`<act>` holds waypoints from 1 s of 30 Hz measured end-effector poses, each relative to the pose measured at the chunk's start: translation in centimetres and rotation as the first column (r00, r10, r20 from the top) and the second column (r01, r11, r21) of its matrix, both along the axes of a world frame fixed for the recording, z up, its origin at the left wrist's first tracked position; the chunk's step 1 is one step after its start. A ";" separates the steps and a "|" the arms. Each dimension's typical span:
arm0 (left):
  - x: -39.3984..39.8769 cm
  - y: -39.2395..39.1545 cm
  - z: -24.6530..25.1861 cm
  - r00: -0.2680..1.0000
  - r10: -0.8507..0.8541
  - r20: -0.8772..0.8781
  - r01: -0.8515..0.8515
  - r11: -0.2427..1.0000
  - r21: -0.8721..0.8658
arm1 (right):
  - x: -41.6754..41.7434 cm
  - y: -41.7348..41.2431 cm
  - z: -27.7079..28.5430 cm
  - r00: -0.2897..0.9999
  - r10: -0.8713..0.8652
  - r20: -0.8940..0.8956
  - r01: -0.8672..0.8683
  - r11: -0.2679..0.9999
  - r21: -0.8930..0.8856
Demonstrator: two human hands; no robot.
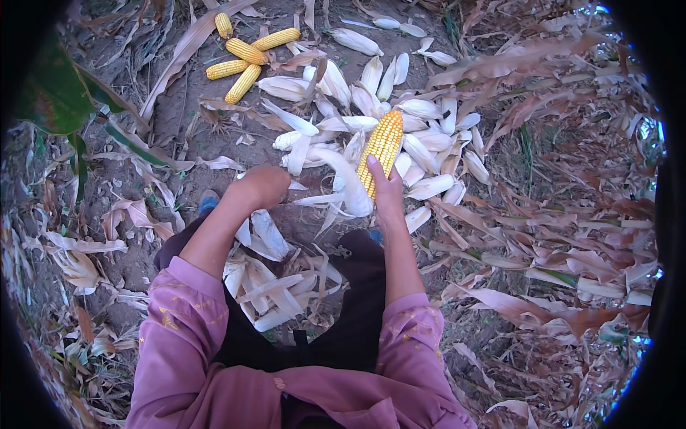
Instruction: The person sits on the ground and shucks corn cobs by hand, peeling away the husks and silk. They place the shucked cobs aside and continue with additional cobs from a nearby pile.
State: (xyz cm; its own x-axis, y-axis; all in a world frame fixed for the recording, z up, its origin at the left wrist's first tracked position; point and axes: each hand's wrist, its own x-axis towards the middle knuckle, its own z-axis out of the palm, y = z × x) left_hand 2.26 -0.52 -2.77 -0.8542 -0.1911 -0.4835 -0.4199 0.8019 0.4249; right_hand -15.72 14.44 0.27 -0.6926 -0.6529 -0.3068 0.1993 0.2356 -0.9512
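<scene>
My right hand [387,187] grips a yellow ear of corn [385,145] near its lower end, the bare kernels showing and the tip pointing up and away. A pale peeled husk [355,187] curls down on the left side of this ear. My left hand [266,186] is curled, left of the ear and apart from it; its fingers are turned away, and I cannot tell whether they hold a piece of husk. Several bare ears of corn [245,51] lie in a small crossed group on the soil at the upper left.
Unpeeled ears in pale husks [423,153] are piled beyond and right of my right hand. Loose husks [278,295] lie on the ground between my legs. Dry corn stalks and leaves [579,214] cover the right side. A green leaf [59,91] hangs at upper left.
</scene>
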 end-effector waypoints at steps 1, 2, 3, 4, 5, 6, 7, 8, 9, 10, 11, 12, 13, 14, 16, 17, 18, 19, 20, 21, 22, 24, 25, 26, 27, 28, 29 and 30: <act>-0.1 0.3 0.4 0.996 0.021 -0.089 -0.021 1.000 0.003 | -0.1 0.1 -0.3 0.999 -0.030 0.038 0.031 0.999 -0.021; -0.1 0.4 0.8 0.983 0.043 -0.176 -0.042 0.999 0.009 | -0.4 0.3 -0.9 0.995 -0.058 0.077 0.061 0.997 -0.041; -0.1 0.6 1.4 0.963 0.065 -0.262 -0.062 0.998 0.016 | -0.6 0.4 -1.3 0.990 -0.085 0.116 0.093 0.994 -0.061; -0.5 0.8 1.6 0.937 0.081 -0.340 -0.054 0.995 0.087 | -0.9 0.3 -1.6 0.984 -0.100 0.146 0.111 0.992 -0.066; -1.1 1.2 1.8 0.904 0.103 -0.415 -0.040 0.987 0.158 | -1.2 0.6 -1.9 0.977 -0.106 0.183 0.126 0.987 -0.097; -1.5 1.5 2.1 0.866 0.135 -0.481 -0.026 0.974 0.225 | -1.1 0.6 -1.9 0.969 -0.106 0.224 0.137 0.982 -0.128; -1.8 1.8 2.3 0.858 0.156 -0.489 -0.011 0.958 0.286 | -1.1 0.7 -1.9 0.959 -0.103 0.263 0.148 0.976 -0.159; -2.2 2.1 2.6 0.850 0.177 -0.497 0.006 0.939 0.345 | -1.5 0.9 -2.6 0.959 -0.075 0.273 0.129 0.974 -0.184; -2.4 2.3 2.8 0.841 0.201 -0.502 0.022 0.915 0.402 | -1.3 0.7 -2.2 0.944 -0.071 0.321 0.144 0.968 -0.208; -2.6 2.5 2.6 0.856 0.219 -0.469 0.009 0.900 0.436 | -1.0 0.7 -1.8 0.928 -0.066 0.368 0.160 0.960 -0.230; -2.6 2.6 2.6 0.856 0.223 -0.467 0.006 0.898 0.439 | -0.7 0.5 -1.4 0.909 -0.059 0.413 0.176 0.952 -0.252; -2.6 2.8 2.8 0.857 0.223 -0.465 0.006 0.897 0.442 | -0.4 0.3 -1.1 0.896 -0.071 0.439 0.200 0.946 -0.256; -2.7 3.0 2.9 0.858 0.223 -0.463 0.006 0.896 0.444 | -0.1 0.2 -0.8 0.882 -0.082 0.464 0.224 0.939 -0.260; -2.8 3.3 2.8 0.844 0.231 -0.483 -0.001 0.903 0.429 | 0.0 0.1 -0.7 0.867 -0.092 0.489 0.248 0.933 -0.263; -3.1 4.1 2.4 0.816 0.242 -0.525 -0.016 0.917 0.398 | -0.1 0.1 -1.4 0.873 -0.097 0.479 0.235 0.943 -0.236; -3.3 4.5 2.3 0.791 0.295 -0.536 -0.024 0.891 0.454 | -0.2 0.1 -1.7 0.875 -0.100 0.473 0.228 0.948 -0.223; -3.5 4.9 2.3 0.765 0.349 -0.541 -0.032 0.860 0.509 | 0.1 0.0 -1.7 0.885 -0.111 0.452 0.222 0.954 -0.201; -3.7 5.2 2.4 0.737 0.403 -0.542 -0.037 0.826 0.563 | 0.5 -0.2 -1.5 0.895 -0.121 0.429 0.216 0.960 -0.178; -3.8 5.4 2.4 0.713 0.400 -0.576 -0.031 0.839 0.544 | 0.8 -0.3 -1.5 0.904 -0.131 0.406 0.210 0.965 -0.156; -4.0 5.7 2.5 0.688 0.394 -0.610 -0.022 0.851 0.524 | 1.0 -0.3 -1.8 0.913 -0.114 0.392 0.189 0.969 -0.157; -4.1 5.9 2.6 0.661 0.386 -0.643 -0.014 0.863 0.504 | 1.1 -0.3 -2.2 0.921 -0.097 0.377 0.167 0.973 -0.158; -4.4 6.0 2.9 0.700 0.491 -0.519 -0.127 0.801 0.586 | 1.4 -0.3 -2.3 0.946 -0.072 0.317 0.118 0.985 -0.126; -4.5 5.9 3.1 0.710 0.540 -0.451 -0.188 0.764 0.618 | 1.6 -0.4 -2.2 0.942 -0.084 0.325 0.127 0.985 -0.114; -4.5 5.8 2.7 0.666 0.561 -0.493 -0.155 0.750 0.643 | 1.8 -0.6 -2.1 0.938 -0.095 0.333 0.136 0.986 -0.101; -4.6 5.7 2.5 0.617 0.581 -0.531 -0.119 0.736 0.666 | 1.9 -0.7 -1.9 0.934 -0.107 0.340 0.145 0.985 -0.089; -4.7 5.7 2.3 0.565 0.601 -0.566 -0.082 0.723 0.686 | 1.9 -0.8 -1.6 0.929 -0.104 0.354 0.140 0.987 -0.076; -4.7 5.8 2.1 0.549 0.650 -0.525 -0.050 0.653 0.756 | 1.8 -1.0 -1.3 0.924 -0.102 0.369 0.134 0.989 -0.063; -4.7 5.9 2.3 0.537 0.694 -0.480 -0.013 0.575 0.818 | 1.7 -1.0 -1.2 0.919 -0.102 0.382 0.131 0.990 -0.050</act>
